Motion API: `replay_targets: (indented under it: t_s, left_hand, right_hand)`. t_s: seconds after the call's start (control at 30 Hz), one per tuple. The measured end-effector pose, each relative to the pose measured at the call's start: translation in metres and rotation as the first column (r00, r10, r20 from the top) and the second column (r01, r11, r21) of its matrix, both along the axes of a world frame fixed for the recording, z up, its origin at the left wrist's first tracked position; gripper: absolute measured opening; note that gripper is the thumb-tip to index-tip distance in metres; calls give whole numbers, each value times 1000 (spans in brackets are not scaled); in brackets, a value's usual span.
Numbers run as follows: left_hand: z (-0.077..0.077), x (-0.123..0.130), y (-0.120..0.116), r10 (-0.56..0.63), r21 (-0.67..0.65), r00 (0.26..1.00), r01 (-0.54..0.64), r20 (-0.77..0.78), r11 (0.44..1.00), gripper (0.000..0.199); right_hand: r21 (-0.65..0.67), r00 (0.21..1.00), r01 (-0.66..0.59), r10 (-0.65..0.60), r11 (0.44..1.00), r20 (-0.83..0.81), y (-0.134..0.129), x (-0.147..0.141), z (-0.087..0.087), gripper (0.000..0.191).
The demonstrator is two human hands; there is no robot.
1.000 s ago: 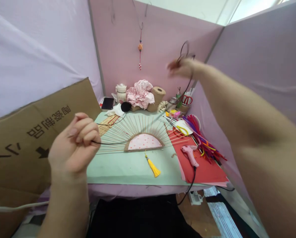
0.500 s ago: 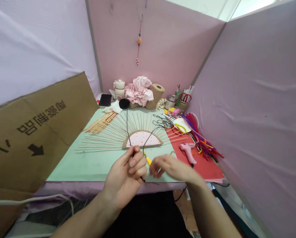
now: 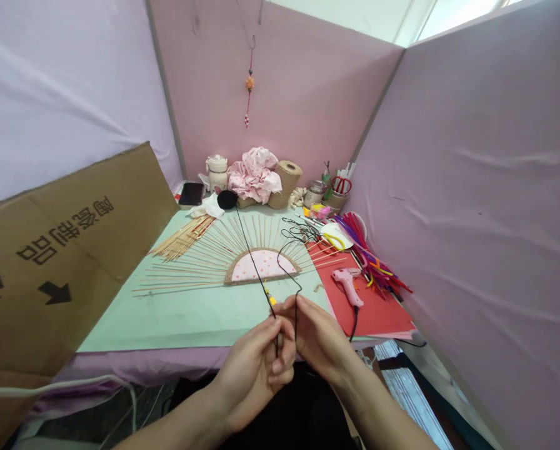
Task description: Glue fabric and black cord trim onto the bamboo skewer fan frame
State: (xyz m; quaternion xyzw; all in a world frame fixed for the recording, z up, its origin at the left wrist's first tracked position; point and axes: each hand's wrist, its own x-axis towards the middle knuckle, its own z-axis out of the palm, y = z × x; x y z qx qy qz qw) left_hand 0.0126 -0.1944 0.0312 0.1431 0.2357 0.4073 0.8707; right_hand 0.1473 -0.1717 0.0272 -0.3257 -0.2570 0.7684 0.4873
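Black cord (image 3: 253, 258) runs from a black ball of cord (image 3: 227, 199) down to my left hand (image 3: 262, 360), whose fingers are pinched on it. My right hand (image 3: 318, 337) is beside it, fingers curled and touching another stretch of the same dark cord, which loops back to a tangle (image 3: 302, 232) on the table. Behind the hands lies a half-round piece (image 3: 264, 265) of pink dotted fabric with a brown rim, thin sticks (image 3: 181, 277) fanning out from it. A yellow-handled tool (image 3: 271, 299) shows just beyond my fingertips.
A pink glue gun (image 3: 349, 286) lies on red sheets (image 3: 378, 315) at the right, near colourful pipe cleaners (image 3: 374, 259). Spare sticks (image 3: 182, 239), a twine spool (image 3: 285, 181), crumpled fabric (image 3: 255, 177) and a jar (image 3: 217, 174) stand further back. Cardboard (image 3: 74, 250) leans at the left.
Both hands have come lower and closer together. My right hand has moved in to the cord beside my left hand. The cord from the ball is now stretched straighter, and the view has shifted slightly.
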Motion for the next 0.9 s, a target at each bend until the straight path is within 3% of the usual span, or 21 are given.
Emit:
replay_targets:
  t_s: [0.13, 0.27, 0.37, 0.47, 0.53, 0.6, 0.63, 0.73, 0.8, 0.9]
  left_hand:
    - [-18, 5, -5, -49, -25, 994, 47, -99, 999, 23]
    - [-22, -4, -9, -20, 51, 976, 32, -218, 998, 18]
    - [-18, -18, -4, 122, 247, 900, -16, -419, 969, 16]
    - [-14, -21, 9, 278, 379, 794, -65, -541, 923, 19]
    - [-11, -13, 23, 166, 331, 865, 0, -473, 944, 25]
    - [-4, 0, 43, -6, 265, 945, 98, -328, 959, 36]
    - [1, 7, 57, -50, 227, 959, 117, -279, 967, 31]
    - [25, 21, 116, 0, 90, 994, 10, -106, 996, 8]
    - [45, 19, 167, 76, -47, 997, -75, 21, 996, 15]
    - [67, 3, 242, 205, -201, 978, -196, 28, 960, 19]
  right_hand:
    - [-41, 977, -153, 157, 987, 145, 6, -12, -2, 37]
    - [18, 988, -84, 81, 996, 130, 10, -13, 3, 32]
    - [73, 998, -14, 9, 997, 68, 13, -4, 9, 27]
    - [103, 990, -43, 28, 994, 138, 13, 4, 15, 27]
    - [126, 973, -106, 77, 986, 219, 12, 5, 17, 29]
    - [142, 952, -165, 120, 976, 280, 9, 4, 15, 33]
    - [147, 945, -179, 128, 973, 300, 8, 3, 13, 35]
    - [157, 931, -174, 110, 972, 349, 5, 4, 6, 36]
    - [174, 903, -179, 92, 968, 419, 4, 11, 4, 38]
    - [314, 750, -164, -89, 935, 655, 1, 32, 9, 36]
